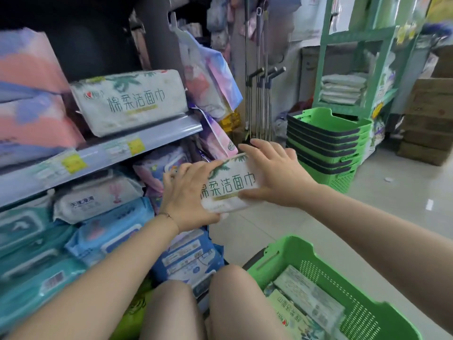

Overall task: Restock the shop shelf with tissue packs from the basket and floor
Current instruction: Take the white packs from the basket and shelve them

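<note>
My left hand (188,192) and right hand (272,173) have their fingers curled around the ends of one tissue pack (229,186), held just below the shelf (103,153). I'd raise it level and slide it beside the matching pack (130,101), squeezing lightly.

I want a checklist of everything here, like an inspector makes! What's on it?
Surface: grey shelf edge with yellow price tags; pale tiled floor.
Job's things: one white tissue pack held in the air in front of the shelf; a matching pack already on the shelf; more packs in the green basket near the knees.
Clutter: blue and teal wipe packs stacked on the lower shelf.
Grippers: left hand and right hand both grip the held pack.
Cables: nothing seen.
Surroundings: stack of green baskets, green rack, metal mop handles, cardboard boxes.
</note>
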The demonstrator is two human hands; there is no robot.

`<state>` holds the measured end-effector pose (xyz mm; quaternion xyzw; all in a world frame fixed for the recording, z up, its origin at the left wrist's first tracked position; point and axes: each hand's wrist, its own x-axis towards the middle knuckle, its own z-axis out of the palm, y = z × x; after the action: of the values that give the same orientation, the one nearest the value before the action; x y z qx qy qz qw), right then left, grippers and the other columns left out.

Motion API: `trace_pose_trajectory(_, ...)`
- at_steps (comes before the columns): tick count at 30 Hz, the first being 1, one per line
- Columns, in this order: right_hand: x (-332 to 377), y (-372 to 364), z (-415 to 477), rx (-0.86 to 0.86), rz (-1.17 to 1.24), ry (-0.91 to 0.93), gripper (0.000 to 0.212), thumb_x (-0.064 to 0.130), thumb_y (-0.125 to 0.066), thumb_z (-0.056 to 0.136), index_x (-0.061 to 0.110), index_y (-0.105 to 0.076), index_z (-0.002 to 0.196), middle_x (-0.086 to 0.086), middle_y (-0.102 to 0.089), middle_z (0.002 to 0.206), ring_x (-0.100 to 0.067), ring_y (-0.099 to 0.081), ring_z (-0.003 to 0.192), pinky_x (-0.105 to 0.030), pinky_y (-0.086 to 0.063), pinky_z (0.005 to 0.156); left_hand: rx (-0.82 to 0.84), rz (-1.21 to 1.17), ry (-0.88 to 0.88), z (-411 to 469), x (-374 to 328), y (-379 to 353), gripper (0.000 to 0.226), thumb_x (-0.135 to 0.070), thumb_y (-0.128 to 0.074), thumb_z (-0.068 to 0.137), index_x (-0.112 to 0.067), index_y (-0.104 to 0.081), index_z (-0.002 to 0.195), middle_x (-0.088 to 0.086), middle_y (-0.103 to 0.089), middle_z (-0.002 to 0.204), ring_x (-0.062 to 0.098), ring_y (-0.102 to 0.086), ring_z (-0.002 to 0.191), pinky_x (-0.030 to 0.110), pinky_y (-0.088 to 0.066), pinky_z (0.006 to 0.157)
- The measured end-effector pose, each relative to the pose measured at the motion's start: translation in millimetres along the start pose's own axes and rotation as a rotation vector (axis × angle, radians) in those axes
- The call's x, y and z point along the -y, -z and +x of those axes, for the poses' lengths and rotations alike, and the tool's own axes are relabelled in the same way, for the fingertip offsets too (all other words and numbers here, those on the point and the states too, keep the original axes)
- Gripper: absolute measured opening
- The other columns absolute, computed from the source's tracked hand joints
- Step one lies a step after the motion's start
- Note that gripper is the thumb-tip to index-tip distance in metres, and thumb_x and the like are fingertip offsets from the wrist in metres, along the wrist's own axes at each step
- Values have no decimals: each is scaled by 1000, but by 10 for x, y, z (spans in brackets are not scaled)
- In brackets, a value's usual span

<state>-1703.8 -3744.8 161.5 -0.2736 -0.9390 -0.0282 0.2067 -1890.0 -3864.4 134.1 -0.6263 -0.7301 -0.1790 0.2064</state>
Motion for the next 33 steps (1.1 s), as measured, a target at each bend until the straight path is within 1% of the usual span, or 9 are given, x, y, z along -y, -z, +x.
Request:
trace_pose_trajectory(5, 160, 167, 300, -73, -195, 156, 119, 87, -56, 51, 31, -13, 147, 0, -30, 145, -31, -18, 136, -57, -17, 106, -101, 149, 15, 61, 204, 480, 92, -67, -53, 45, -40, -34, 131, -16, -48, 120, 15, -44, 108, 31, -19, 77)
trace_pose_trajectory(10, 261, 337, 606, -246, -247, 274, 107, 75, -64, 55, 22, -32, 143, -4, -44, 133, -29, -33, 122, -50, -28, 94, -253, 319, -32, 110, 421, 782, 87, -57, -60, 45, -34, -42, 127, -4, -52, 126, 20, -44, 110, 35, -24, 80)
trace_pose_trajectory(15, 390, 472, 988, -418, -178, 283, 103, 66, -70, 59, 21, -30, 142, -8, -40, 139, -32, -33, 124, -52, -34, 90, -413, 490, -65, 317, 582, 1102, 82, -55, -64, 50, -34, -41, 127, 5, -53, 129, 24, -41, 110, 39, -24, 83)
trace_pose_trajectory(17, 474, 444, 1169, -437, -142, 265, 107, 59, -76, 58, 21, -23, 141, -11, -36, 144, -33, -30, 128, -52, -34, 91, -415, 566, -65, 408, 700, 1173, 83, -54, -69, 53, -36, -40, 129, 7, -51, 130, 26, -41, 111, 41, -24, 84)
trace_pose_trajectory(20, 599, 374, 1431, -436, -89, 267, 108, 51, -83, 57, 21, -17, 136, -15, -32, 147, -37, -28, 133, -55, -33, 95, -410, 621, -44, 501, 889, 1220, 81, -65, -69, 60, -39, -40, 131, 9, -51, 130, 28, -46, 110, 43, -25, 84)
trace_pose_trajectory(24, 714, 283, 1662, -432, -38, 324, 91, 40, -87, 56, 22, -24, 120, -21, -30, 148, -42, -25, 137, -59, -35, 95, -359, 643, -22, 571, 1107, 1230, 87, -54, -77, 53, -39, -43, 132, 11, -50, 130, 29, -43, 111, 43, -25, 82)
trace_pose_trajectory(28, 801, 180, 1832, -430, -47, 319, 73, 41, -81, 66, 26, -29, 115, -23, -18, 154, -42, -12, 142, -66, -30, 98, -329, 657, 3, 637, 1329, 1214, 92, -64, -75, 52, -38, -43, 134, 12, -50, 130, 30, -46, 110, 43, -27, 83)
trace_pose_trajectory(31, 853, 88, 1961, -414, -37, 291, 63, 45, -73, 75, 29, -35, 123, -16, -9, 157, -36, -6, 145, -62, -26, 102, -303, 661, 70, 704, 1484, 1146, 97, -72, -72, 48, -37, -43, 133, 13, -52, 124, 31, -46, 105, 46, -34, 80)
trace_pose_trajectory(33, 867, 5, 2029, -358, -33, 295, 60, 50, -64, 82, 28, -36, 130, -11, -3, 159, -32, 0, 146, -56, -25, 107, -296, 678, 87, 746, 1566, 1094, 88, -78, -58, 56, -38, -44, 132, 14, -52, 117, 30, -41, 100, 46, -33, 78)
